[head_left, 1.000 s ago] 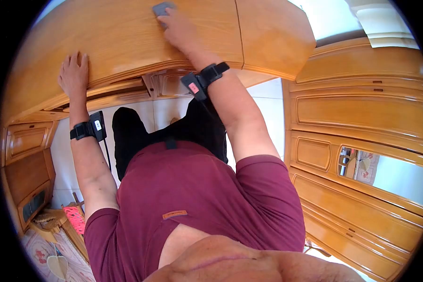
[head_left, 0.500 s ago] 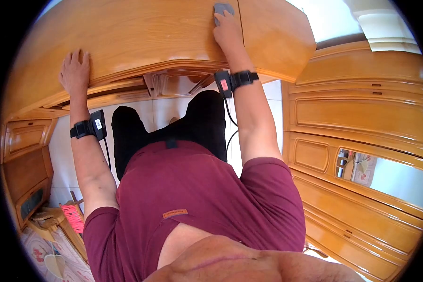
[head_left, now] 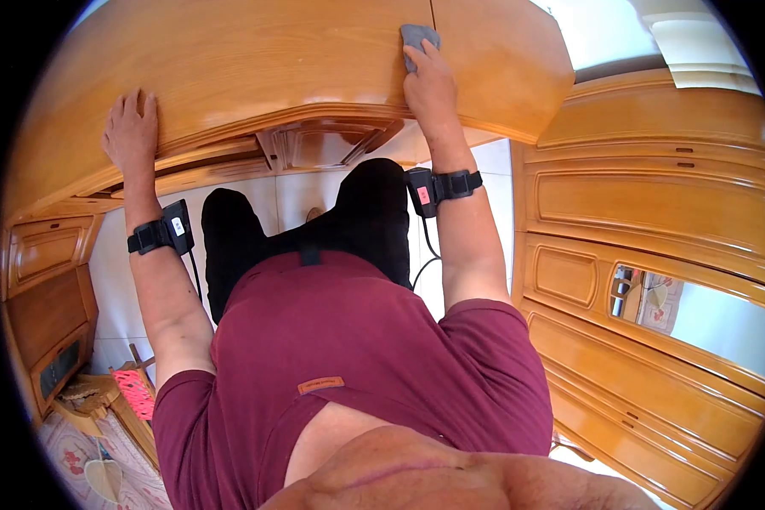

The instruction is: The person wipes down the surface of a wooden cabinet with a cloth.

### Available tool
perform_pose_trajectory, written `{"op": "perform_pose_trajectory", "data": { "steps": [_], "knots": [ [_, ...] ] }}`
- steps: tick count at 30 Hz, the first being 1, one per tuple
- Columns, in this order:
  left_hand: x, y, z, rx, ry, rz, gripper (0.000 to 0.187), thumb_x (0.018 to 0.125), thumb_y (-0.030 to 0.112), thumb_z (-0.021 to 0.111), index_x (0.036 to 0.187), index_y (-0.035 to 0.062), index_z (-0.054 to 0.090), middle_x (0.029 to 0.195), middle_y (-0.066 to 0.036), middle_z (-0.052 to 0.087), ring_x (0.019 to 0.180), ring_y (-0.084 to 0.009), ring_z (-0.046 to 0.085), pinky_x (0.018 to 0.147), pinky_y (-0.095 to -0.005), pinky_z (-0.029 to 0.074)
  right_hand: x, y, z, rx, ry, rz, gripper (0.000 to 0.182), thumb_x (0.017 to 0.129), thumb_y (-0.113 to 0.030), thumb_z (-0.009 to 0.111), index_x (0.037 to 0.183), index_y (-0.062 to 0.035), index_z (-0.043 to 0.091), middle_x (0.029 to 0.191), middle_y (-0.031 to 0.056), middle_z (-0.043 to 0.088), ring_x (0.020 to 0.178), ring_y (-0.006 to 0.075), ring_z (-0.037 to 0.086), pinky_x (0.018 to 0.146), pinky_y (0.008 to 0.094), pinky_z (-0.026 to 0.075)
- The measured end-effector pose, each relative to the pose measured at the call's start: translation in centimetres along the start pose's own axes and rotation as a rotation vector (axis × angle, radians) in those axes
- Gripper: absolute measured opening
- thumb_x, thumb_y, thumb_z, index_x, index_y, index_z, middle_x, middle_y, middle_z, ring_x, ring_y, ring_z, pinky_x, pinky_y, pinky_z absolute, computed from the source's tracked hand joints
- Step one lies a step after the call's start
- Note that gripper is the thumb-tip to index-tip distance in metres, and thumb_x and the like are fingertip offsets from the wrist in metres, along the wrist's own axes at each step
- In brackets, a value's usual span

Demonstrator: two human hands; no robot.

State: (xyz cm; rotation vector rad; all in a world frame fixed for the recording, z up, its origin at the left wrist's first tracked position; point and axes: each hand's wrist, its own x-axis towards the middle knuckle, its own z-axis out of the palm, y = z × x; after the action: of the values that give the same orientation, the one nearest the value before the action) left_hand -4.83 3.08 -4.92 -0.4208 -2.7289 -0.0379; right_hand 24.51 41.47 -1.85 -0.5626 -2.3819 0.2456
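Under the fingers of my right hand (head_left: 432, 85) is a folded grey cloth (head_left: 419, 38), pressed on the wooden tabletop (head_left: 272, 59) beside a dark seam. My left hand (head_left: 133, 132) rests on the same top near its front edge, its fingers spread a little and nothing in them. The palm side of each hand is hidden from me. Both wrists wear black straps with small boxes and cables.
Wooden cabinets with carved panels (head_left: 612, 204) stand on the right, with a mirror-like strip (head_left: 697, 314). Below the tabletop is an open drawer-like gap (head_left: 204, 166). A wooden chair (head_left: 102, 408) and a flower-patterned cloth (head_left: 76, 455) are at lower left.
My right hand has drawn the grey cloth toward me and slightly right across the tabletop. My left hand has stayed almost where it was.
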Motion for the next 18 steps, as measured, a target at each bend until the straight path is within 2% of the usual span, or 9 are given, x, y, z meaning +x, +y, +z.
{"op": "perform_pose_trajectory", "data": {
  "steps": [6,10,12,16,18],
  "knots": [
    [-0.2,0.5,-1.0,0.023,-0.017,-0.012,0.052,0.096,0.054,0.046,0.139,0.0265,0.055,0.149,-0.005,0.048,0.139,-0.026,0.042,0.112,-0.0476,0.031,2.3,1.2,0.8,-0.05,0.002,0.071,0.03,0.08,-0.004,0.058,0.106,-0.0074,0.074,0.127,0.0203,0.062,0.114,0.0388,0.059,0.093,0.0462,0.051],
    [-0.2,0.7,-1.6,0.006,-0.036,-0.019,0.051,0.096,0.053,0.046,0.138,0.0257,0.056,0.148,-0.005,0.049,0.138,-0.0258,0.042,0.112,-0.0474,0.031,4.8,1.7,2.5,-0.087,0.032,0.069,0.029,0.081,-0.006,0.058,0.105,-0.007,0.074,0.126,0.0206,0.062,0.113,0.0385,0.06,0.094,0.0461,0.05],
    [-0.6,1.1,-2.1,-0.007,-0.025,-0.038,0.051,0.096,0.053,0.046,0.138,0.0251,0.056,0.147,-0.005,0.049,0.138,-0.0256,0.042,0.112,-0.0476,0.031,5.3,1.1,3.0,-0.213,0.003,0.031,0.028,0.081,-0.008,0.057,0.104,-0.0066,0.074,0.125,0.0216,0.062,0.113,0.0387,0.06,0.095,0.0463,0.05],
    [-0.6,1.0,-2.0,-0.022,-0.022,-0.036,0.051,0.096,0.053,0.047,0.137,0.0245,0.057,0.146,-0.005,0.05,0.138,-0.0256,0.043,0.112,-0.0476,0.031,5.1,0.0,3.8,-0.214,0.016,0.022,0.036,0.077,-0.006,0.056,0.109,-0.0093,0.073,0.129,0.02,0.062,0.115,0.0389,0.06,0.096,0.0446,0.05],
    [-0.7,0.9,-1.7,-0.034,0.012,-0.037,0.049,0.095,0.052,0.048,0.136,0.0252,0.058,0.145,-0.005,0.051,0.137,-0.0258,0.044,0.111,-0.0475,0.031,4.5,-0.7,4.1,-0.066,0.087,-0.065,0.038,0.078,-0.005,0.055,0.11,-0.0104,0.073,0.128,0.0201,0.062,0.116,0.0384,0.059,0.098,0.0442,0.049]
  ]
}}
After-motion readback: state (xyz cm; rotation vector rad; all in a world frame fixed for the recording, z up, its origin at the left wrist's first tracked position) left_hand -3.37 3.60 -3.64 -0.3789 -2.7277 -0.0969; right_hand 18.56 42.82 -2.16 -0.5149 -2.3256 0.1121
